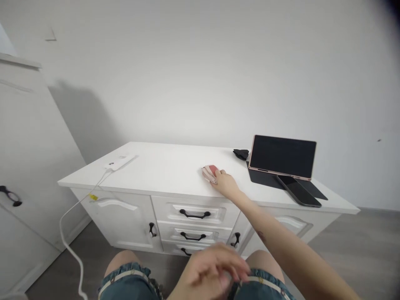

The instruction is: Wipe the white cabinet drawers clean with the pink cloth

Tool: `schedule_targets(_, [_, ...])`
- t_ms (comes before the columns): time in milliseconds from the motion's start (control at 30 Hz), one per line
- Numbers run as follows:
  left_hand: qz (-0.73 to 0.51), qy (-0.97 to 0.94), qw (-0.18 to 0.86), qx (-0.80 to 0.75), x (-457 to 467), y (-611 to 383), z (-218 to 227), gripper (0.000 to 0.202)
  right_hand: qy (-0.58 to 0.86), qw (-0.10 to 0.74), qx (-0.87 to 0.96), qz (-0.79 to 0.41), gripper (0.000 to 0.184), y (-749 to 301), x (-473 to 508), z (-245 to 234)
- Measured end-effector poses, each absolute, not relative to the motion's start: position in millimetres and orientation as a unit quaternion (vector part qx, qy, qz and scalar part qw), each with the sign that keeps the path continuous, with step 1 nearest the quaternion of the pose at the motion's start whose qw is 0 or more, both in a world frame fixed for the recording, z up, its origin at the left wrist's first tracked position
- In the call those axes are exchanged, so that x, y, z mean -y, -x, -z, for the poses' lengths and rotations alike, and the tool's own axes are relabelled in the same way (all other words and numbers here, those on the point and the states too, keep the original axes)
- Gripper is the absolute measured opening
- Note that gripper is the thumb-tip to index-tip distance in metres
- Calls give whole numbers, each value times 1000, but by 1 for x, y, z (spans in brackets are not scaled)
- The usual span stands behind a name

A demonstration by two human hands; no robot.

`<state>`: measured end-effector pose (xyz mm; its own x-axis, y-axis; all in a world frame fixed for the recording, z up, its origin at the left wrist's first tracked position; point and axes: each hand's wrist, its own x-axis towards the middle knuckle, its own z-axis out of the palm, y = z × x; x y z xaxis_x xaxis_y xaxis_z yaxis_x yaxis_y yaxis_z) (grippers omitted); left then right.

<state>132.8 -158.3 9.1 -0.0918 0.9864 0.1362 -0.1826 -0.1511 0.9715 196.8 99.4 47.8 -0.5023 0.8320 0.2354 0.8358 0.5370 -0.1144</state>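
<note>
From where I stand, the person's right hand (225, 183) reaches over the white table (168, 166), thumb and fingers closed on a small striped cloth piece (208, 172) at its fingertips, low against the tabletop. The left hand (212, 268) is a blur nearer the person's knees, its fingers loosely bent and apart, with nothing visible in it.

As for progress, I'd judge that the grasp is made and the release not yet done; whether the cloth piece is being set down or taken up, I can't tell. It looks pouch-like, but I can't see whether anything is inside.

Below the right hand, the drawers (193, 214) are closed, hiding their contents. To the right of that hand are a propped tablet (283, 156) and a phone (298, 191); beyond it lies a crumpled black bundle (241, 154).
</note>
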Motion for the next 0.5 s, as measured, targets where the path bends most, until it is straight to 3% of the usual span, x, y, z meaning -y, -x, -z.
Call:
schedule_targets(133, [-633, -195, 545, -514, 108, -105, 71, 33, 469, 191, 862, -25, 29, -220, -97, -45])
schedule_targets(233, [-655, -51, 550, -515, 87, -75, 115, 27, 471, 247, 837, -126, 39, -247, -78, -43])
schedule_targets(300, [-686, -32, 561, -462, 75, -61, 120, 19, 457, 287, 810, -230, 49, -265, -57, -32])
schedule_targets(433, [-715, -29, 582, -387, 48, -56, 103, 5, 458, 461, 623, -435, 52, -294, -9, 15])
schedule_targets(500, [-713, 11, 588, -382, 37, -60, 100, 4, 452, 503, 526, -516, 55, -305, 9, 40])
